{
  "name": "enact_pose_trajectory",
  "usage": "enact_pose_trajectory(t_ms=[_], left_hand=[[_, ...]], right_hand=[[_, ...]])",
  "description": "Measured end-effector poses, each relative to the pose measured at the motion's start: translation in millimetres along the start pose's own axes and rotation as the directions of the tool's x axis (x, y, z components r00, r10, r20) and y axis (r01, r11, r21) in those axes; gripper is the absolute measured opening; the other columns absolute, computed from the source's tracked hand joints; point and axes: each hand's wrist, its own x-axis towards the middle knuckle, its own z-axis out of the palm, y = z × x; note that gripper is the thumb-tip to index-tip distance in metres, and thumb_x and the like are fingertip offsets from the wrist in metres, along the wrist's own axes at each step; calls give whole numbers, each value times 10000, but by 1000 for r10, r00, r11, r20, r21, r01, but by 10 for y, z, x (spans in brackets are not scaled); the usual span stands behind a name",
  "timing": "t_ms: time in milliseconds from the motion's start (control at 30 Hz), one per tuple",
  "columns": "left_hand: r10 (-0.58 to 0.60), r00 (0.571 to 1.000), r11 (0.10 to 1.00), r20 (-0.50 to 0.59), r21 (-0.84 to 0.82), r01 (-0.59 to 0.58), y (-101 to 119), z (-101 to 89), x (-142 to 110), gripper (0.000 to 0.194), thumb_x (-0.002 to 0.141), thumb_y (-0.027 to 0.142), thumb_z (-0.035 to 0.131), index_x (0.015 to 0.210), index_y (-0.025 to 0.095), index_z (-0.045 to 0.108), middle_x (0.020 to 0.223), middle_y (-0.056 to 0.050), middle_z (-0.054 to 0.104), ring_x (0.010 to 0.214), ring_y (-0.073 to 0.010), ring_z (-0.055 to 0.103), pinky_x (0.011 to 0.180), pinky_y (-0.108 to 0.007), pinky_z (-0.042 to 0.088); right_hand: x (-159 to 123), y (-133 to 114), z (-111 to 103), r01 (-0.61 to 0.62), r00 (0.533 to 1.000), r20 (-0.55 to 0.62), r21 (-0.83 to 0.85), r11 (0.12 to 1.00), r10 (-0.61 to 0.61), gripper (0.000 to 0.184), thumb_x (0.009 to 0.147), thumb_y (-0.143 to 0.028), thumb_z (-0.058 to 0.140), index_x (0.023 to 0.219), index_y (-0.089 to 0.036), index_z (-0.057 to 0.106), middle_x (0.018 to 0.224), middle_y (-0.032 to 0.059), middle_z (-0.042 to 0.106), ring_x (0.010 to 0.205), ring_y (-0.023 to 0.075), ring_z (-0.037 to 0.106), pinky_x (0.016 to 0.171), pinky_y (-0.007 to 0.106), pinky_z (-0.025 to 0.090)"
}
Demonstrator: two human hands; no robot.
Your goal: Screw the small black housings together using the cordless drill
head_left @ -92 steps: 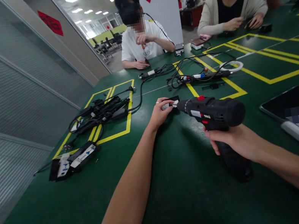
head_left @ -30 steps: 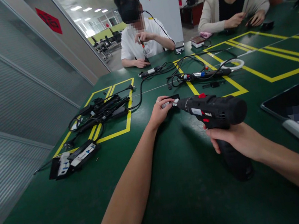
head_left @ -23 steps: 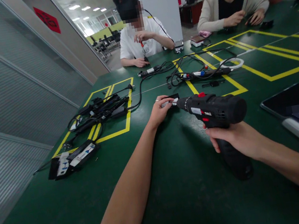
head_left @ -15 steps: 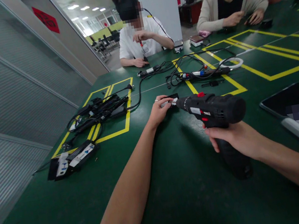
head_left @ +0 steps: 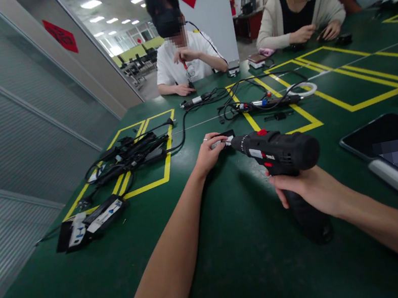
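My right hand (head_left: 302,187) is wrapped round the grip of a black cordless drill (head_left: 279,149) with red switches. The drill points left and away from me, its chuck close to a small black part (head_left: 232,134) with a light piece on it, lying on the table. My left hand (head_left: 210,155), with a ring on one finger, presses over that part and holds it against the tabletop. The fingers hide much of the part. Whether the drill's bit touches it I cannot tell.
A heap of black cables and adapters (head_left: 138,152) lies left, with black-and-white pieces (head_left: 92,221) nearer me. Wired tools (head_left: 266,103) lie beyond my hands. A phone-like dark slab (head_left: 381,133) is at right. Two people sit across the green table (head_left: 223,288).
The view has shifted slightly, moving the whole scene a little left and down. My hands and the drill keep the same pose at the small black part.
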Motion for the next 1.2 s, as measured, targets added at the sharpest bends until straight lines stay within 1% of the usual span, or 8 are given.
enact_pose_trajectory(t_ms=[233, 433, 533, 800, 900, 1000, 1200], left_hand=[[-1, 1000, 1000, -2, 18, 1, 8, -1, 1, 244, 839, 264, 522, 1009, 222, 691, 1180, -58, 527, 1176, -188, 480, 1066, -343, 345], [16, 1000, 1000, -6, -1, -16, -10, 5, 4, 238, 839, 265, 528, 1003, 222, 695, 1170, -60, 536, 1167, -185, 487, 1061, -335, 351], [8, 1000, 1000, -10, 10, -8, -11, 8, 7, 237, 836, 262, 531, 1002, 227, 696, 1165, -57, 543, 1168, -186, 487, 1061, -338, 352], [17, 1000, 1000, -13, -5, -17, -11, 7, 3, 236, 838, 265, 536, 1004, 223, 697, 1165, -58, 541, 1172, -188, 486, 1061, -338, 353], [29, 999, 999, -13, -12, -29, -27, 8, 3, 237, 837, 265, 539, 1008, 221, 697, 1169, -61, 537, 1173, -188, 484, 1065, -333, 345], [23, 1000, 1000, -7, -10, -23, -31, 8, 2, 238, 838, 267, 536, 1010, 222, 695, 1170, -61, 535, 1177, -186, 480, 1067, -332, 344], [12, 1000, 1000, -8, -1, -12, -17, 6, 3, 235, 833, 261, 542, 1007, 226, 695, 1171, -56, 537, 1180, -188, 479, 1072, -335, 340]], right_hand=[[-15, -68, -6, 1, 1000, 11, -9, 1000, -1, 247, 815, -287, 518, 585, -200, 548, 550, 6, 610, 557, 153, 566, 621, 300, 417], [9, 14, -5, 18, 1000, 10, 11, 1000, -18, 198, 819, -286, 516, 657, -192, 579, 571, 9, 626, 567, 159, 583, 627, 304, 421], [19, 47, -5, 32, 999, 9, -6, 999, -32, 227, 820, -291, 511, 623, -197, 575, 560, 6, 622, 567, 158, 581, 620, 298, 416], [3, 6, -6, 27, 1000, -2, -21, 999, -27, 266, 818, -308, 520, 577, -203, 560, 547, 15, 617, 563, 161, 578, 618, 304, 432], [14, 37, -1, 44, 999, -7, -10, 999, -44, 243, 818, -291, 519, 601, -197, 573, 551, 14, 622, 561, 159, 579, 615, 305, 426], [20, 57, 2, 33, 999, -9, -9, 999, -33, 236, 824, -281, 516, 612, -195, 571, 549, 7, 620, 551, 152, 573, 609, 302, 415], [6, 35, -3, 32, 999, -8, -5, 999, -32, 221, 826, -292, 528, 634, -198, 582, 547, 0, 618, 568, 159, 581, 628, 309, 415]])
